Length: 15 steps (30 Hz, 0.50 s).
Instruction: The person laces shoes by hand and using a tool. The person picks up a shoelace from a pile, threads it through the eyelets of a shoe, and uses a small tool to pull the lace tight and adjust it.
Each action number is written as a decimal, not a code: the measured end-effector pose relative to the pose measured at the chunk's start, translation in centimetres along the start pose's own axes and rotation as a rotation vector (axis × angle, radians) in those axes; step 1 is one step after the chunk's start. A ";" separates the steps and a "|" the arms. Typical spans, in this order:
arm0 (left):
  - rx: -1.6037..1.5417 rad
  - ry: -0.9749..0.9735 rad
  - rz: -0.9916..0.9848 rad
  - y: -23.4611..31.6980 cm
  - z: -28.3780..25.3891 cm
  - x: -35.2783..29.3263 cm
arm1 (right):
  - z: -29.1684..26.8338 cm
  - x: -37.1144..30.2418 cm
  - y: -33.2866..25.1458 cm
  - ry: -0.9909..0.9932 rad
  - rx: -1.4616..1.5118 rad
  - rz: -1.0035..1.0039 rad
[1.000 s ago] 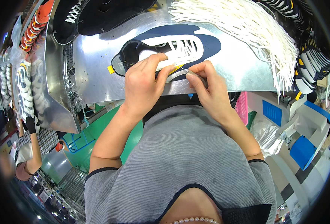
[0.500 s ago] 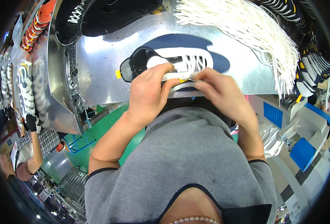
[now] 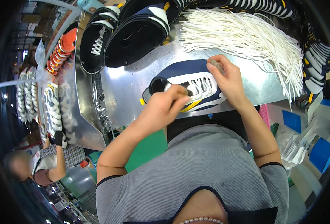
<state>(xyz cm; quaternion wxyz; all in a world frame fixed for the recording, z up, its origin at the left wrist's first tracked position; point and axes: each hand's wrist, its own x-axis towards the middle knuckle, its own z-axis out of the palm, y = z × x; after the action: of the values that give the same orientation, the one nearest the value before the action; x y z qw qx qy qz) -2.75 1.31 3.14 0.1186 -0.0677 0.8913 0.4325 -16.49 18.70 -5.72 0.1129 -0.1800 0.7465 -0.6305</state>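
A flat navy and white shoe upper point(image 3: 181, 80) with a yellow stripe lies on the metal tabletop in front of me. White lace crosses several of its eyelets. My left hand point(image 3: 167, 106) is closed in a pinch over the near side of the lacing, slightly blurred; what its fingers hold is hidden. My right hand point(image 3: 228, 76) grips a small awl-like tool point(image 3: 216, 65) by its greyish handle, above the toe end of the upper. A thin tip seems to point away from me, too fine to make out clearly.
A heap of white laces point(image 3: 243, 35) covers the table's far right. Black shoe uppers point(image 3: 135, 39) stand at the far left, and stacked uppers point(image 3: 316, 67) line the right edge. A co-worker point(image 3: 53, 164) is at the left beside hanging uppers. A machine with blue panels point(image 3: 320, 153) stands at right.
My right hand has moved up and away from the near eyelets to beyond the toe, the tool now showing in it. My left hand stays by the lacing. The whole view has shifted.
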 end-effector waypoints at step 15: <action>0.053 0.443 0.017 -1.0 2.0 1.1 | -1.1 0.8 -1.4 -0.334 -0.485 -0.246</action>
<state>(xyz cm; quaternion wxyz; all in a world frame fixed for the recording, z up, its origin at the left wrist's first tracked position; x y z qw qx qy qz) -3.29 2.19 0.87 -0.0819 -0.1501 0.9072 0.3844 -17.49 19.19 -4.10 0.1106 -0.3913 0.8189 -0.4050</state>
